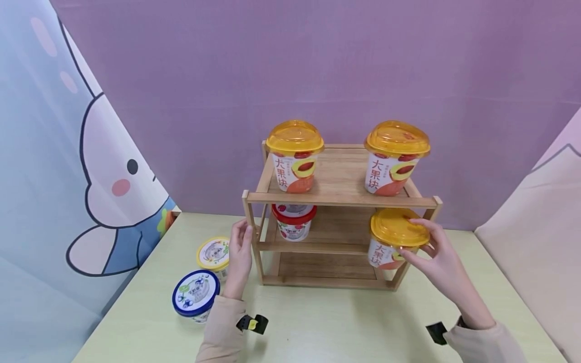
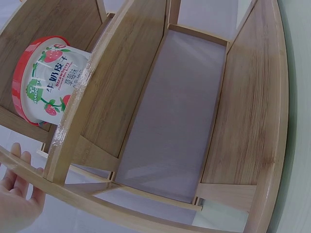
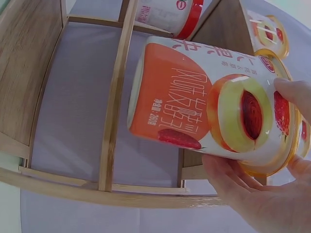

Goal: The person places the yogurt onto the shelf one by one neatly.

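Purple cloth (image 1: 317,70) behind the wooden rack (image 1: 341,174) on my feed. Head cam: I've got the right hand (image 1: 439,264) holding a 大果块 yogurt cup (image 1: 389,238) at the rack's middle right. Left wrist: left hand (image 2: 18,200) by its left post, can't tell if gripping; strawberry tub (image 2: 51,87) inside. Right wrist: cup's gripped near its lid (image 3: 284,121).

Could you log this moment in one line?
Right hand: grips yellow-lidded white round plastic cup | Place: three-tier wooden rack, by right end of middle shelf | Left hand: at rack's left front post
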Demonstrator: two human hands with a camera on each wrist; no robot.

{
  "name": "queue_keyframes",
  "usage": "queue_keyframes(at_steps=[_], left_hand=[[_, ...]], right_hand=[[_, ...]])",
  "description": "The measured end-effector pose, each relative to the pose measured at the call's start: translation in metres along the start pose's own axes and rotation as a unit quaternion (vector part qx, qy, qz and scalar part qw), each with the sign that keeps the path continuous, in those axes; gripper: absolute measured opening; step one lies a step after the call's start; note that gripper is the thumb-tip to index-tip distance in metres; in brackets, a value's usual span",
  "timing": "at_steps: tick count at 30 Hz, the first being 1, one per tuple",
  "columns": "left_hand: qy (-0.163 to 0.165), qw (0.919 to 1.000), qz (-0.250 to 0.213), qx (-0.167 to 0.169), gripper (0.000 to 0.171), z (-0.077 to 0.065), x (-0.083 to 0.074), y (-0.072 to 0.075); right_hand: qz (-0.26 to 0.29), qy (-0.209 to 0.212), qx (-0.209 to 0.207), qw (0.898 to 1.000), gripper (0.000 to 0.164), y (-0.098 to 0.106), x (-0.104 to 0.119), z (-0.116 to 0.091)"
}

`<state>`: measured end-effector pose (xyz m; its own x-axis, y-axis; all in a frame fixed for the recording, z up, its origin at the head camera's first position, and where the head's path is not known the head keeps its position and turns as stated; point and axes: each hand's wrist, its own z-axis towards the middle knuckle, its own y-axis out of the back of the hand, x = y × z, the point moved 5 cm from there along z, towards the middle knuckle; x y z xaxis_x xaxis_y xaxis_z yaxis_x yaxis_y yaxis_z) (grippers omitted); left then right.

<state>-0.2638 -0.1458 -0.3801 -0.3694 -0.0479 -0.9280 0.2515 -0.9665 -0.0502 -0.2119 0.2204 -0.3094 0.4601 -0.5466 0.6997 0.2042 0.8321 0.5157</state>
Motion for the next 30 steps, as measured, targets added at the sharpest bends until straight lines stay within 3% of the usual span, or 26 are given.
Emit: queue_keyframes(at_steps=[6,17,30], left_hand=[[0.001,1.0,-0.004,-0.001,0.031,0.001,0.002,0.001],[0.007,1.0,-0.001,0.002,0.033,0.0,0.002,0.0],[0.0,0.9999,-0.015,-0.001,0.031,0.001,-0.001,-0.001]], right_hand=[[-0.016,-0.017,0.013,1.0,0.06,-0.005,-0.004,0.009],[-0.003,0.002,0.017,1.0,0.06,-0.016,-0.005,0.017],[0.031,-0.053,0.04,0.997,0.069,-0.025,-0.017,0.037]])
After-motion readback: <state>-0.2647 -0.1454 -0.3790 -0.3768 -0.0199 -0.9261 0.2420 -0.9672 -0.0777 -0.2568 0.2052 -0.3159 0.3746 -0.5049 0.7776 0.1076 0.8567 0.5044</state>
